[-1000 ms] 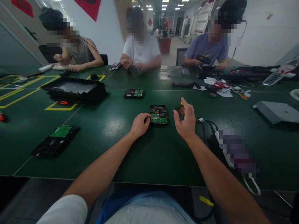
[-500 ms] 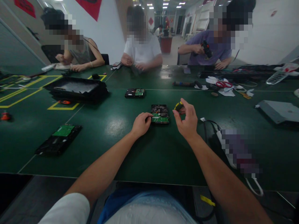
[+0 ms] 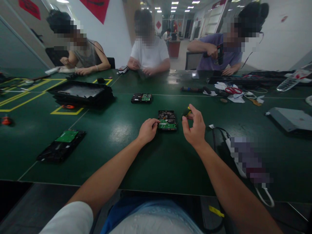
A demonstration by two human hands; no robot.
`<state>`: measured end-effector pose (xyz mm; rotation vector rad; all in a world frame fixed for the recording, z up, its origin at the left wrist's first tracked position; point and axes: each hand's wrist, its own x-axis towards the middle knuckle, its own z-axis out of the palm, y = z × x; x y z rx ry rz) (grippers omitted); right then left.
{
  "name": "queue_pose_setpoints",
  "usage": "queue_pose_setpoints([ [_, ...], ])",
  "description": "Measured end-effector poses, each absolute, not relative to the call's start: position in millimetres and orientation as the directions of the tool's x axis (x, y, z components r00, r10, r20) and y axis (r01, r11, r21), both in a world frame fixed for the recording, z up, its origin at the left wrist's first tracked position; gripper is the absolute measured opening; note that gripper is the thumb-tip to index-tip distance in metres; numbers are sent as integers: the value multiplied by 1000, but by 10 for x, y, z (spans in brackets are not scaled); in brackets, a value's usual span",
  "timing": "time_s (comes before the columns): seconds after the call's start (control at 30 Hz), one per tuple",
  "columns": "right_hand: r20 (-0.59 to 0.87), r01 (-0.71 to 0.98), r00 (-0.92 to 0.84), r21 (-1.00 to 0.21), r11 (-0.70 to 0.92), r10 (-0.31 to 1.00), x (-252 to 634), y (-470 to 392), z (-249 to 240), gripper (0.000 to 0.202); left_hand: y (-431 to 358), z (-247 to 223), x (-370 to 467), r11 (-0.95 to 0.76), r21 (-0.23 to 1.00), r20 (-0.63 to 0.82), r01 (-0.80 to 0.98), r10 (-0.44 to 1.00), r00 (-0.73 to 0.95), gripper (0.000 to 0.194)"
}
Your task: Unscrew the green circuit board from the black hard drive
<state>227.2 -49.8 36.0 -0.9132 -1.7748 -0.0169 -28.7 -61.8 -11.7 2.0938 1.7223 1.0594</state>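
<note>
A hard drive (image 3: pixel 167 115) with a green circuit board lies flat on the green table in front of me. My left hand (image 3: pixel 148 130) is closed at its left edge, thumb and fingertips pinching the side by the board. To the right of the drive, my right hand (image 3: pixel 194 125) holds a black-and-yellow screwdriver (image 3: pixel 187 112) between thumb and fingers. Only part of its handle shows; the tip is too small or hidden to make out. A second hard drive (image 3: pixel 141 98) lies farther back, and a larger black unit with a green board (image 3: pixel 62 145) is at the left.
A black tray (image 3: pixel 80 91) stands at the back left. On the right are a cable, a blurred-out device (image 3: pixel 250 159) and a grey metal box (image 3: pixel 291 119). Scissors (image 3: pixel 234 90) lie among paper scraps. Three people sit across the table, one holding a power drill (image 3: pixel 220 54).
The screwdriver handle has turned in my right hand and shows less yellow. My left hand stays on the hard drive. Across the table, the co-worker's drill has swung more upright.
</note>
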Motion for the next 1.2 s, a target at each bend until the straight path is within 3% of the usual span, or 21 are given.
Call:
queue_pose_setpoints([
  [1.2, 794, 532, -104, -464, 708, 599, 2270, -472, 321, 60, -633, -85, -264, -261, 583, 364, 769, 931, 41, 31],
])
